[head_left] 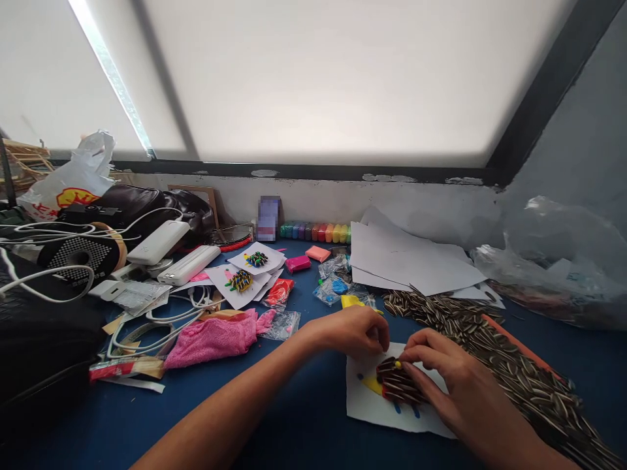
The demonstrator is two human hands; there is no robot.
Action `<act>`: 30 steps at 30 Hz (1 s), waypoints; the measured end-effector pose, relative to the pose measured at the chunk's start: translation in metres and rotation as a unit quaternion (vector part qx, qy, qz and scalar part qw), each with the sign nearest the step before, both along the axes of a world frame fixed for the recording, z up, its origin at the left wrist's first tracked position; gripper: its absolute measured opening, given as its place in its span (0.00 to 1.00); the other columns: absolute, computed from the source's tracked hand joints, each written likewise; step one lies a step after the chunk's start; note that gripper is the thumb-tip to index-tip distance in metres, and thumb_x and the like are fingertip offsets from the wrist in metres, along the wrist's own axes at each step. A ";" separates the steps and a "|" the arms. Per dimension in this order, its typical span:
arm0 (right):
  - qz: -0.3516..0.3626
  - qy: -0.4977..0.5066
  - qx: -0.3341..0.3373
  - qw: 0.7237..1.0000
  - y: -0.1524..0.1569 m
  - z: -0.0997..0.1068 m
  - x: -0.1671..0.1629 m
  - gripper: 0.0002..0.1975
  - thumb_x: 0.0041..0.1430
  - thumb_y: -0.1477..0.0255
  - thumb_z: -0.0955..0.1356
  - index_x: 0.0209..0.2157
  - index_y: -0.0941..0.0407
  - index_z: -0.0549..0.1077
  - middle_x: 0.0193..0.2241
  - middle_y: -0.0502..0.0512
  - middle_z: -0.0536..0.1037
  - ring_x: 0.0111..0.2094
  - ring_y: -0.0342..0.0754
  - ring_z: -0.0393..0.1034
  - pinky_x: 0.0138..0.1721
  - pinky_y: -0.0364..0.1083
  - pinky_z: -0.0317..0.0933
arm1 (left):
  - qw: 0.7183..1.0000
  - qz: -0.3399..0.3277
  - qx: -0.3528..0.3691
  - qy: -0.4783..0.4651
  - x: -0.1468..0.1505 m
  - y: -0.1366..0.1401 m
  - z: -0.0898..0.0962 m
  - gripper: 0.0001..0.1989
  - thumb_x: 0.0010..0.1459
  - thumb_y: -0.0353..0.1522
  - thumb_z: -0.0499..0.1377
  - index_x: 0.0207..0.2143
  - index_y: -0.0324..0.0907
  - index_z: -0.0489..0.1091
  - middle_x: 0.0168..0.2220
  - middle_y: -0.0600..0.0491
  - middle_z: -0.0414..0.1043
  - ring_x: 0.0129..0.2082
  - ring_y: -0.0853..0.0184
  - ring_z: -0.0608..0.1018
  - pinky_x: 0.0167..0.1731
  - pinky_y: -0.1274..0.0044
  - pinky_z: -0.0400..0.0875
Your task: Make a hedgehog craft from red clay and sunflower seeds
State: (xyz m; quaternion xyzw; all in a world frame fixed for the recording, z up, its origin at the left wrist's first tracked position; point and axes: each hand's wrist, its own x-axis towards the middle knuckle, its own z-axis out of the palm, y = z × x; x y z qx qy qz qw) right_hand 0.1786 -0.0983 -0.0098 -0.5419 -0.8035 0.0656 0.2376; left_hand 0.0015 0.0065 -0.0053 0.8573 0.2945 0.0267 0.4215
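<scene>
On a white paper sheet (372, 408) lies a small seed figure (398, 385), a dome of striped sunflower seeds stuck on yellow and blue clay. My left hand (353, 331) rests at the sheet's top edge, fingers curled against the figure's far side. My right hand (443, 373) pinches at the figure's top, thumb and fingertip pressed on the seeds by a small yellow clay dot. Whether a seed sits between those fingers is hidden.
A long heap of sunflower seeds (494, 356) runs along the right. Loose white sheets (406, 261), clay packets (333, 287), a row of clay tubs (316, 231), two finished seed figures (247, 271), a pink cloth (215, 336), power banks (171, 251) and cables crowd the blue table (274, 418).
</scene>
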 end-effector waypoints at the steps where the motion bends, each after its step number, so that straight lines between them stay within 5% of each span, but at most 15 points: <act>1: 0.002 -0.001 -0.002 1.000 0.000 0.000 0.000 0.10 0.62 0.71 0.62 0.30 0.52 0.74 0.34 0.55 0.75 0.33 0.48 0.73 0.33 0.45 0.67 | 1.000 0.000 -0.004 0.003 0.000 0.000 0.001 0.10 0.50 0.26 0.56 0.35 0.38 0.75 0.29 0.54 0.71 0.27 0.73 0.69 0.23 0.84 0.60; 30: -0.002 0.005 0.012 1.000 0.001 0.004 -0.003 0.08 0.62 0.71 0.61 0.32 0.53 0.71 0.33 0.54 0.74 0.30 0.46 0.72 0.30 0.44 0.66 | 1.000 -0.013 0.002 0.013 -0.001 -0.003 0.007 0.11 0.51 0.28 0.57 0.36 0.38 0.76 0.27 0.56 0.68 0.25 0.74 0.68 0.22 0.84 0.58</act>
